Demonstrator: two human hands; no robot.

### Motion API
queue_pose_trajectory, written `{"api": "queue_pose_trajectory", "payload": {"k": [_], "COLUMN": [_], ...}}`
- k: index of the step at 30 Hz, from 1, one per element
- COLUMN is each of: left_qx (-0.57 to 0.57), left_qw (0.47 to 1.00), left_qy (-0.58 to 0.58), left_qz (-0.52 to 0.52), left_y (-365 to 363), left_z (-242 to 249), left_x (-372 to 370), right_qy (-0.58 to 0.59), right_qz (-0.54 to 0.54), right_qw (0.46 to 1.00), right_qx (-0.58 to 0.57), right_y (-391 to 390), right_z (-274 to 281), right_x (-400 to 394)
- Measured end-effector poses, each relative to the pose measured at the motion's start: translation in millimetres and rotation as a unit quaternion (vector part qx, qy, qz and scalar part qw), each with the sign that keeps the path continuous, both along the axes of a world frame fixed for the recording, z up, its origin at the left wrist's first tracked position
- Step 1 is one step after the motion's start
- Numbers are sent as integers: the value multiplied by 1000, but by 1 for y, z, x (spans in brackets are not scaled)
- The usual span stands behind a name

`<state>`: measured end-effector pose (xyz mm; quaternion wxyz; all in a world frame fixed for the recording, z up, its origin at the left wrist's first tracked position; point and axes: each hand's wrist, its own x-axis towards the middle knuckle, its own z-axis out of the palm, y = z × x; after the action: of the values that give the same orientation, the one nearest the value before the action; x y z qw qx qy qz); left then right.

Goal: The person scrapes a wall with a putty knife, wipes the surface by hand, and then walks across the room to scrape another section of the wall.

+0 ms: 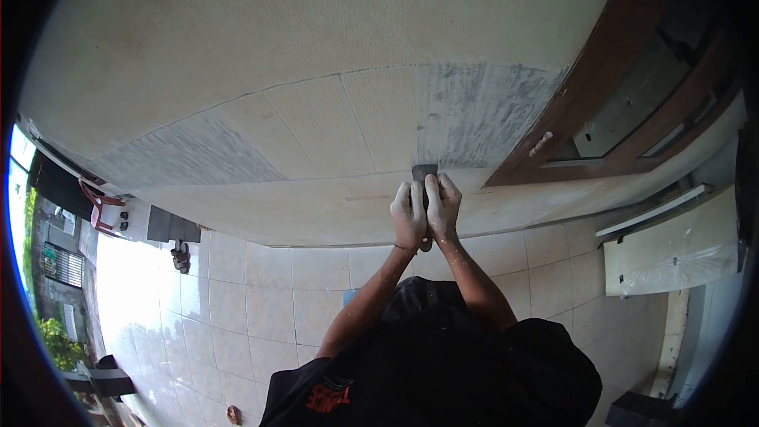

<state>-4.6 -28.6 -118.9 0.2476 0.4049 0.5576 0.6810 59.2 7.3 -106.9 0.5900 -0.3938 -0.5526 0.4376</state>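
Both my hands are closed around a dark scraper [425, 169], its flat blade against the cream wall [316, 130] and the end of its handle showing below my palms. My left hand [407, 217] grips it from the left and my right hand [443, 207] from the right, thumbs side by side along the tool. Pale dust coats the fingers and speckles the forearms. Just above the blade lies a grey, streaky scraped patch [482, 115], bounded by a scored line. A second grey patch [194, 150] is further left on the wall.
To the right is a brown wooden door frame [545, 134] with glass and a handle. A plastic-wrapped pale panel [672, 269] stands at the far right. The tiled floor [261, 285] lies below. A red-framed chair [103, 209] and footwear [181, 257] are at left.
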Motion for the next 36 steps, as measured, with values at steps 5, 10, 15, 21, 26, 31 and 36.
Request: {"api": "queue_pose_trajectory", "payload": {"k": [5,10,15,21,26,31,36], "left_qx": [31,-6,12,-7,18,3,-15], "left_qw": [999,999,999,999,999,998,997], "left_qy": [-16,-6,3,-8,27,13,18], "left_qz": [-36,-50,-32,-44,-39,-63,-76], "left_y": [9,2,12,5,15,6,0], "left_z": [19,11,6,0,23,47,10], "left_x": [-9,-9,-9,-7,-16,-22,-24], "right_qy": [2,12,15,51,27,75,88], "right_qz": [-15,-5,-13,9,2,-22,-31], "right_qw": [999,1000,1000,998,999,997,995], "right_qx": [32,8,10,-48,-27,0,-32], "right_y": [11,3,12,1,6,3,-13], "right_z": [10,3,-6,-13,22,33,2], "right_x": [-10,-6,-9,-2,-11,-17,-18]}}
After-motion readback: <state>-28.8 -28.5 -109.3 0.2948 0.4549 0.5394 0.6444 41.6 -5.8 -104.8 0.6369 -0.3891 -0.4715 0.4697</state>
